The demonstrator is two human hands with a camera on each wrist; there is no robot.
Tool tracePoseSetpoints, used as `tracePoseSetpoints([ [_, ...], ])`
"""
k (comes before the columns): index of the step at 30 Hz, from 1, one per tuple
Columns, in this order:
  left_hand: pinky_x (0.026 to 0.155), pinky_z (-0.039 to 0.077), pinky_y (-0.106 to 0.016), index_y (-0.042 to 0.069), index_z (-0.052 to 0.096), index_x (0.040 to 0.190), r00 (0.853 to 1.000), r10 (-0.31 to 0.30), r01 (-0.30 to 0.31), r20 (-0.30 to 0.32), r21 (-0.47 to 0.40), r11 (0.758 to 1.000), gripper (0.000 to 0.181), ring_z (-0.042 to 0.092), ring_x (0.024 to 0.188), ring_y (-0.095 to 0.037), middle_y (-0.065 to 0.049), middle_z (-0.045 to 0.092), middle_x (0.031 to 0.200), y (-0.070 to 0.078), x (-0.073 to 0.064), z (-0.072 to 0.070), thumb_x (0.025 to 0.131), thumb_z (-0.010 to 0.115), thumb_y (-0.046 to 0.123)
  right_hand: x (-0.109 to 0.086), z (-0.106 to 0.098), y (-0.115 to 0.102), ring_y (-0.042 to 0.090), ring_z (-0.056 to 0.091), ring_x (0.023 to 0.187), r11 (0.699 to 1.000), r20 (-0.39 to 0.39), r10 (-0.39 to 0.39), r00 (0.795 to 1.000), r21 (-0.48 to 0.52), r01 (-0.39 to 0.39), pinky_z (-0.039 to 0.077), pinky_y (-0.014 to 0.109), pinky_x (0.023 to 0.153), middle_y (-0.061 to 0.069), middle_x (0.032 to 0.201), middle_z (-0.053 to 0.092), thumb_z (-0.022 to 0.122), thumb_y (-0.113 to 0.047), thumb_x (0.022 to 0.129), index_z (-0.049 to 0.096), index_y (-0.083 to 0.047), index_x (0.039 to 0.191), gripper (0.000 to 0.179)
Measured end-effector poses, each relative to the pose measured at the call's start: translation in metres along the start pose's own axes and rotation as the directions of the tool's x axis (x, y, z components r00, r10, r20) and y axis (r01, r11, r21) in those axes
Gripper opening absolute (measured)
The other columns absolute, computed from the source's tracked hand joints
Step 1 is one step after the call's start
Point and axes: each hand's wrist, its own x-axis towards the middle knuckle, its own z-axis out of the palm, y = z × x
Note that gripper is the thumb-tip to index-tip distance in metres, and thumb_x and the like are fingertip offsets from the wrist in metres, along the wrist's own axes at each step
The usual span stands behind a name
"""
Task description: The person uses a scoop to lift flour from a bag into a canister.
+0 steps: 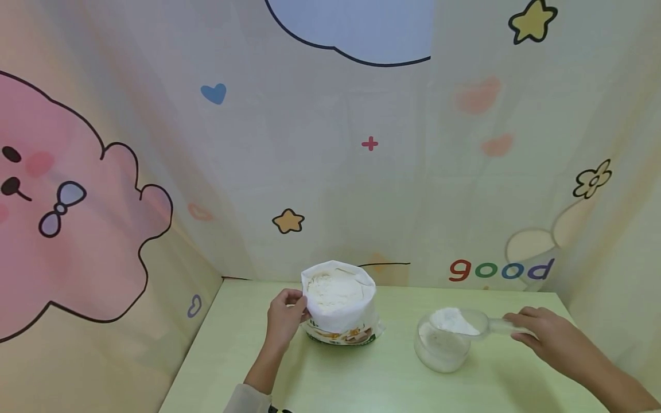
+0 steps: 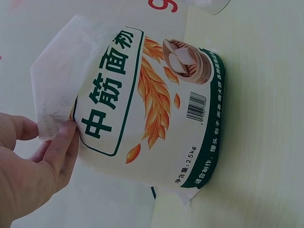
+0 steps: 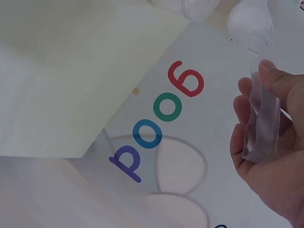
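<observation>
My left hand point(image 1: 286, 318) pinches the rolled-open rim of a white flour bag point(image 1: 338, 324), which stands upright and is full of white flour point(image 1: 335, 289). In the left wrist view the bag's printed side point(image 2: 156, 109) shows wheat ears and a green band. On the right, my right hand point(image 1: 549, 335) grips the handle point(image 3: 261, 123) of a clear plastic scoop point(image 1: 480, 324). White flour is heaped in the scoop, which is held above a round clear container point(image 1: 441, 350). That container also has whitish contents.
Bag and container stand on a pale green tabletop point(image 1: 361, 381). Behind the table hangs a printed cloth backdrop point(image 1: 330, 172) with stars, hearts and the word "good". A pink cartoon figure point(image 1: 88, 258) covers the cloth on the left.
</observation>
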Motion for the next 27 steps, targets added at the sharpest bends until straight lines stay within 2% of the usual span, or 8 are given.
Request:
tracePoseSetpoints([
  [5,0.070,0.068,-0.029,-0.006,0.064,0.109,1.000,0.006,-0.006,0.005,-0.001,1.000,0.016,0.069,0.075,-0.017,-0.016,0.060,0.096,0.000,-0.001,0.000,0.098,0.063,0.006,0.005,-0.003,0.003,0.018,0.064,0.077,0.999,0.094,-0.011,0.995,-0.029,0.014,0.059,0.034,0.062,-0.007,0.089,0.068,0.090,-0.012,0.070,0.079,-0.011,0.101,0.033],
  [11,0.071,0.068,-0.030,-0.005,0.064,0.109,1.000,-0.005,0.005,0.001,0.004,1.000,0.015,0.070,0.075,-0.017,-0.016,0.060,0.097,0.000,0.000,0.000,0.098,0.063,0.006,0.019,-0.010,0.000,0.018,0.061,0.076,0.998,0.248,0.027,0.968,-0.053,-0.014,0.059,0.034,0.060,-0.001,0.092,0.071,0.089,-0.013,0.075,0.078,-0.009,0.104,0.031],
  [16,0.071,0.068,-0.030,-0.005,0.064,0.110,1.000,-0.010,0.010,0.000,0.002,1.000,0.016,0.070,0.075,-0.016,-0.015,0.060,0.096,0.000,0.000,0.001,0.099,0.063,0.006,0.030,-0.012,-0.004,0.016,0.058,0.072,0.996,0.281,0.013,0.960,-0.094,0.014,0.054,0.029,0.055,-0.003,0.088,0.069,0.091,-0.014,0.073,0.078,-0.012,0.101,0.031],
  [21,0.071,0.068,-0.030,-0.007,0.064,0.110,1.000,-0.011,0.011,0.005,-0.006,1.000,0.017,0.069,0.075,-0.017,-0.016,0.060,0.096,0.000,-0.002,0.002,0.098,0.063,0.006,0.038,-0.014,-0.006,0.018,0.059,0.072,0.987,0.329,-0.014,0.944,-0.147,0.066,0.053,0.029,0.053,-0.003,0.086,0.066,0.091,-0.016,0.072,0.077,-0.013,0.098,0.030],
  [27,0.070,0.068,-0.029,-0.006,0.064,0.109,1.000,-0.007,0.007,0.002,-0.001,1.000,0.016,0.069,0.074,-0.017,-0.015,0.060,0.096,0.001,-0.001,0.001,0.098,0.063,0.006,0.051,-0.013,-0.010,0.024,0.064,0.075,0.968,0.400,-0.024,0.916,-0.221,0.122,0.059,0.034,0.055,0.002,0.089,0.069,0.091,-0.018,0.072,0.077,-0.014,0.097,0.028],
])
